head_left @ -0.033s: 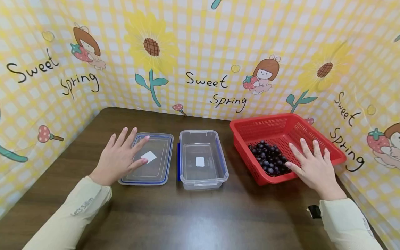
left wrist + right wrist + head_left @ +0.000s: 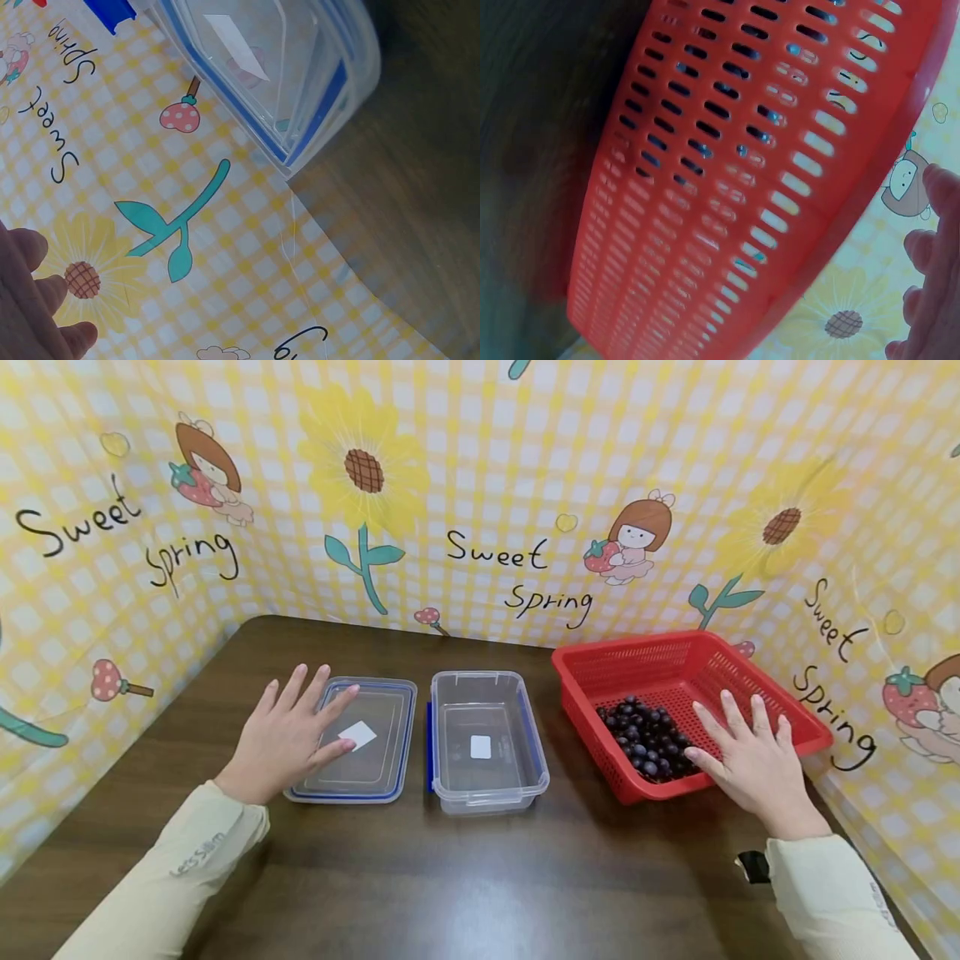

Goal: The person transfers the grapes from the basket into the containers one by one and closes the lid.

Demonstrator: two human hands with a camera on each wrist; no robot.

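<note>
My left hand (image 2: 288, 735) is held with spread, straight fingers over the left part of a clear plastic lid (image 2: 378, 781). The lid has a blue seal and a white label, and lies flat on the table. To its right stands a clear rectangular container (image 2: 491, 806) with nothing in it but a white label on its bottom. My right hand (image 2: 753, 768), fingers also spread, overlaps the front right rim of a red perforated basket (image 2: 592, 752). Dark round grapes (image 2: 645, 739) are heaped in the basket's left front part. Neither hand holds anything.
A dark brown wooden table (image 2: 420, 893) carries everything. Yellow checked cloth (image 2: 480, 485) with printed flowers rises behind and at both sides. A blue clip (image 2: 430, 747) hangs at the container's left side. Something small and black (image 2: 753, 867) shows by the right cuff.
</note>
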